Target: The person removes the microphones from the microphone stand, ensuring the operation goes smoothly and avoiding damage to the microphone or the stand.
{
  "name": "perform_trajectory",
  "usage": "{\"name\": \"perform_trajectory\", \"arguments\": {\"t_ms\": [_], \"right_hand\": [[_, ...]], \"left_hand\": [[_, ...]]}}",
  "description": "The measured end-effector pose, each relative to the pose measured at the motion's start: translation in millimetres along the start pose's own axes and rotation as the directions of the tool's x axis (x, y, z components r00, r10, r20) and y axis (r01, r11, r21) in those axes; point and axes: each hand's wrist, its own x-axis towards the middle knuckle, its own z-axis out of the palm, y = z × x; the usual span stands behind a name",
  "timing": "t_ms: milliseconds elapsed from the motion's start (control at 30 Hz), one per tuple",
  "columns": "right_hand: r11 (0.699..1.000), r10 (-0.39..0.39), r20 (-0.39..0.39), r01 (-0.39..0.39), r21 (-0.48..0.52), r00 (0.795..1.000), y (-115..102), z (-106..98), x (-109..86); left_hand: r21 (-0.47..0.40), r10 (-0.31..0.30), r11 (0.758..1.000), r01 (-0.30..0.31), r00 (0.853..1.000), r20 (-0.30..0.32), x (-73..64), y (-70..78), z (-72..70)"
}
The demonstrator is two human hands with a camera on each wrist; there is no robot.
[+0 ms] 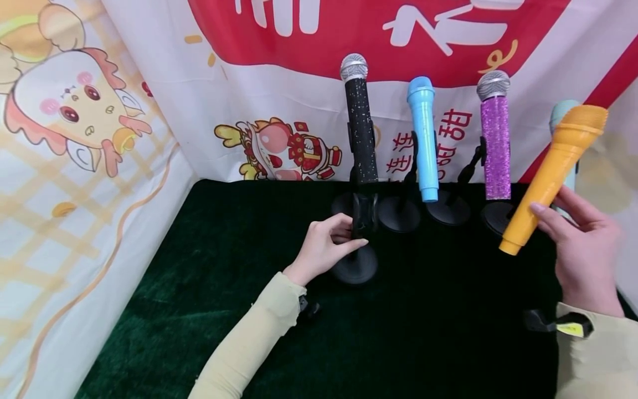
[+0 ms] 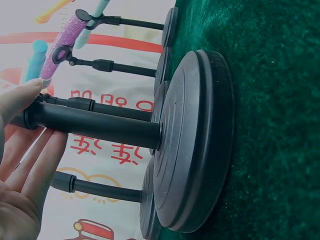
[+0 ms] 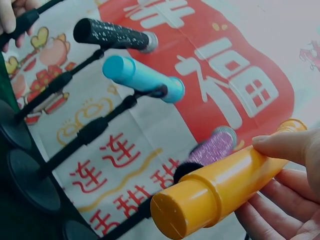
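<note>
My left hand (image 1: 324, 248) grips the upper pole of a black microphone stand (image 1: 355, 267), just under its clip. In the left wrist view, thumb and fingers lie around that pole (image 2: 100, 125), and the round base stands on the green cloth. No microphone sits in this front clip. My right hand (image 1: 588, 249) holds an orange microphone (image 1: 553, 177) by its handle, tilted with its head up to the right. In the right wrist view, the thumb presses on the orange microphone (image 3: 215, 192) from above and the fingers support it below.
Behind stand a black speckled microphone (image 1: 361, 127), a light blue one (image 1: 423, 144) and a purple glittery one (image 1: 497, 149), each on a stand. A pale green microphone (image 1: 562, 111) is partly hidden by the orange one. A printed curtain (image 1: 299, 94) hangs behind the green cloth (image 1: 423, 332).
</note>
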Motion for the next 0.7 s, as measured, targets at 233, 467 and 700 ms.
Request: {"name": "perform_trajectory", "arguments": {"t_ms": [233, 467, 700], "right_hand": [[0.998, 0.010, -0.019, -0.009, 0.055, 1.000, 2, -15, 1.9], [1.000, 0.010, -0.006, -0.011, -0.026, 1.000, 3, -30, 3.0], [0.997, -0.026, -0.041, 0.023, -0.073, 0.999, 3, -46, 6.3]], "left_hand": [[-0.001, -0.015, 1.000, 0.015, 1.000, 0.002, -0.6, 0.7, -0.1], [-0.002, -0.021, 1.000, 0.021, 1.000, 0.002, -1.4, 0.7, 0.1], [-0.007, -0.020, 1.000, 0.020, 1.000, 0.009, -1.4, 1.1, -0.3]]}}
